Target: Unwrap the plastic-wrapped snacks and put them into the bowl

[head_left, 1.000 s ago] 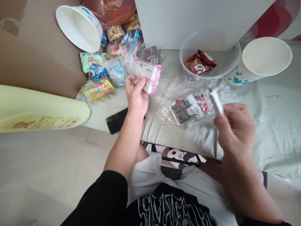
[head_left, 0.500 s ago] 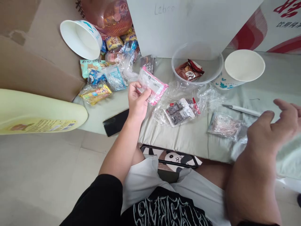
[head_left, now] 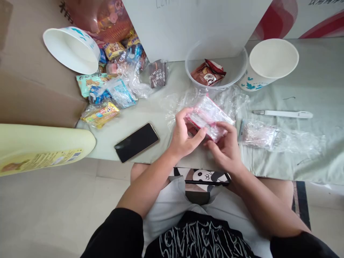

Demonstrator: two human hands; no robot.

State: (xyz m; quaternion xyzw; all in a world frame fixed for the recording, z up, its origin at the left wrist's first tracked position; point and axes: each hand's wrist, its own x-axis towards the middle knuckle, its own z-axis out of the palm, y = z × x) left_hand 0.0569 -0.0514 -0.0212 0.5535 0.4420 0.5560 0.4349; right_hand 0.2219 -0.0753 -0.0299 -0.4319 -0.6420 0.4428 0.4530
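Note:
Over the front middle of the cloth-covered surface, my left hand [head_left: 185, 136] grips a pink-and-white plastic packet [head_left: 208, 114] by its left side, thumb in front. My right hand [head_left: 227, 152] has its fingers closed on the lower right edge of that packet. Clear film on the packet catches the light. Crumpled clear plastic wrap [head_left: 239, 98] lies behind it. The small dark-and-red pouches seen earlier are hidden from view here. A clear round tub [head_left: 189, 68] with a brown snack packet [head_left: 208, 73] inside stands just beyond my hands.
Left lie a phone [head_left: 137, 142] and several wrapped snacks [head_left: 100, 114]. A tipped paper bowl [head_left: 72, 50] leans over them. Right are a paper tub [head_left: 274, 59], a white box cutter [head_left: 282, 114] and a film-wrapped packet [head_left: 259, 134]. A white box [head_left: 199, 28] stands behind.
My left hand has carried the pink-and-white packet to the right and nearer. My right hand has come in from the far right and taken hold of it. The camera view has shifted slightly.

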